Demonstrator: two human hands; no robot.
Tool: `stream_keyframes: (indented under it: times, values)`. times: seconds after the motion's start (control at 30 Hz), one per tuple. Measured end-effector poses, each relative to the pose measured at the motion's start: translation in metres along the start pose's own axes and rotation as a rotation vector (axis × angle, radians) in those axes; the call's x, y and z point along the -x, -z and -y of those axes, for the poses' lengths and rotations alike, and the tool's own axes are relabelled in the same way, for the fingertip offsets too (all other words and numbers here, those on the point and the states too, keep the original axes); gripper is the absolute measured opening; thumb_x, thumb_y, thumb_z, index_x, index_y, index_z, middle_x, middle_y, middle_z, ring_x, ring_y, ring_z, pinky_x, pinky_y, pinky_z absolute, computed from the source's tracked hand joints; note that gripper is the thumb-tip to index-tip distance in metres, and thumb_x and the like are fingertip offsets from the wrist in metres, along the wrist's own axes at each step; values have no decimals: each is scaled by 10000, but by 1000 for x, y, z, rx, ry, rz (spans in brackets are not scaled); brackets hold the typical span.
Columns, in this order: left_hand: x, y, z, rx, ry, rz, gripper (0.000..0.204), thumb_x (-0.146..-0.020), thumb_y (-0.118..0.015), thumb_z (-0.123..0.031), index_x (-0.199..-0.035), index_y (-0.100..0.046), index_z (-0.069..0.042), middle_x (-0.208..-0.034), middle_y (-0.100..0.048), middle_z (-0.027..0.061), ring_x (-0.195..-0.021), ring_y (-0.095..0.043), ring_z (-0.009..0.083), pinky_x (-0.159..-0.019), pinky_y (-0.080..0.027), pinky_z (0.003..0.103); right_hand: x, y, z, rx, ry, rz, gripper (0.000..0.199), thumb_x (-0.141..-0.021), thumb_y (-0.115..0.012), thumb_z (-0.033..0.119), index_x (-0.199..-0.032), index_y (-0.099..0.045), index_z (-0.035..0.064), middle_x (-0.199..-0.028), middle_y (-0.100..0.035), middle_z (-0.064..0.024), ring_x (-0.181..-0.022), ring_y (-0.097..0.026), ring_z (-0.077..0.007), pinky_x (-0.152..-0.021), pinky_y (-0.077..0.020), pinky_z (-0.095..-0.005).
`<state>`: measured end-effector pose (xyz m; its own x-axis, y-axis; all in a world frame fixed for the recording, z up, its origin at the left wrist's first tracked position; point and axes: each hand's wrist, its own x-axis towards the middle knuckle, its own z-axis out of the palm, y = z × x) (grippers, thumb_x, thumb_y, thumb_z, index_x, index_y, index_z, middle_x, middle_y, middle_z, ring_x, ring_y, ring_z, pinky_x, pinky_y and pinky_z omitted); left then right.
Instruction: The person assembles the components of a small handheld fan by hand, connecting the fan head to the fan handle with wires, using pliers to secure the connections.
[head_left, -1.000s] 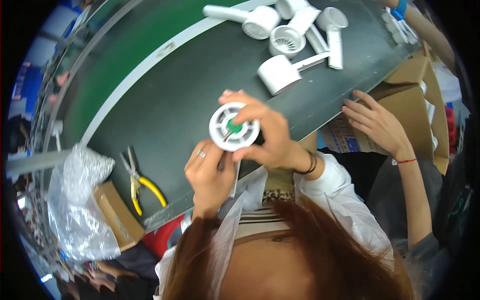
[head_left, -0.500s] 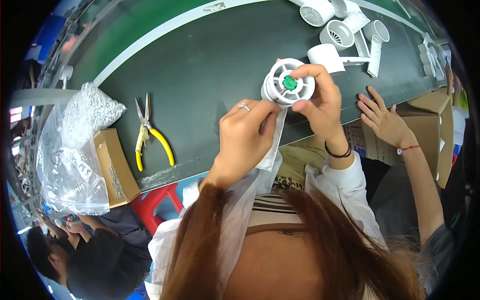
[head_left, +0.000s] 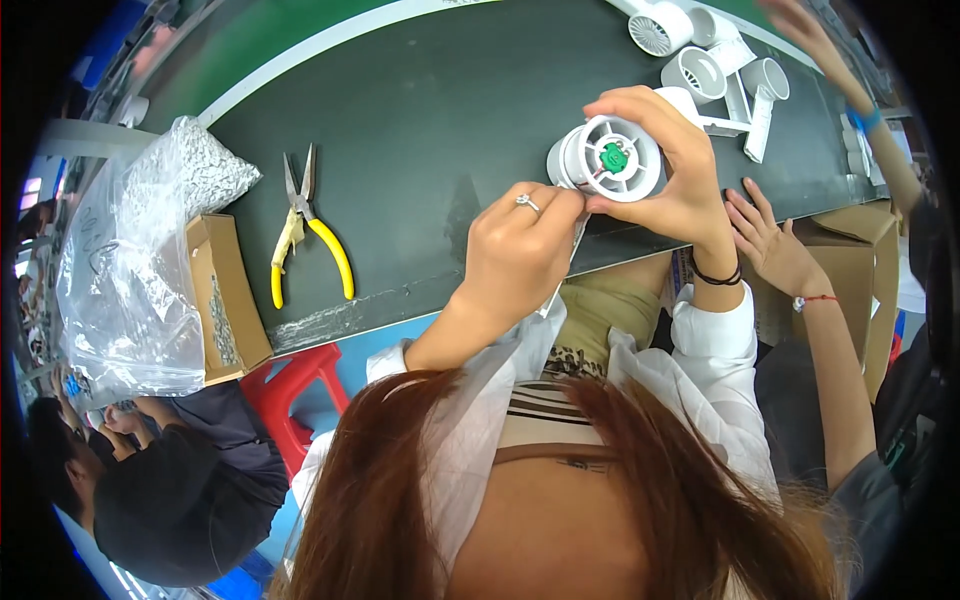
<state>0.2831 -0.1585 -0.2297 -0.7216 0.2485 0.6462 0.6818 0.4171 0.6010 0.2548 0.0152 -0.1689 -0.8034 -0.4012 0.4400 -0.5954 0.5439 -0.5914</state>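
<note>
My right hand (head_left: 672,170) wraps around a white round fan housing (head_left: 605,160) with radial ribs and a small green board in its centre, held just above the dark conveyor belt (head_left: 420,130). My left hand (head_left: 520,250), with a ring on one finger, pinches at the housing's lower left rim. A white strip hangs below my left hand. Several more white fan parts (head_left: 710,65) lie on the belt beyond my right hand.
Yellow-handled pliers (head_left: 305,235) lie on the belt to the left. A clear bag of small metal parts (head_left: 140,250) and an open cardboard box (head_left: 225,300) sit at the left edge. Another person's hand (head_left: 770,245) rests by cardboard boxes (head_left: 860,260) on the right. A red stool (head_left: 300,385) stands below.
The view swung, so the housing and both hands now sit further up and right. My grip on the housing stays the same, and the pliers and bag appear closer to centre-left.
</note>
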Motion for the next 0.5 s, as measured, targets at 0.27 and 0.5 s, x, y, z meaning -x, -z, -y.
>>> stream_keyframes:
  times: [0.27,0.5]
  values:
    - [-2,-3,2,-9,-31,-25,103,-694,-647,-3,-754,-574,-43,-708,-572,48,-671,-593,207,-564,-493,311,1,3,3,66,-32,47,645,-564,-847,227,-1095,-557,5,-1019,-641,-128,-926,-633,-262,-793,-492,-322]
    - [1,-6,6,33,-11,-27,113,-675,-642,16,-744,-573,-39,-696,-564,58,-665,-588,220,-566,-491,317,-4,0,1,114,27,32,553,-582,-845,223,-1010,-560,21,-924,-619,-77,-746,-627,-245,-630,-496,-299]
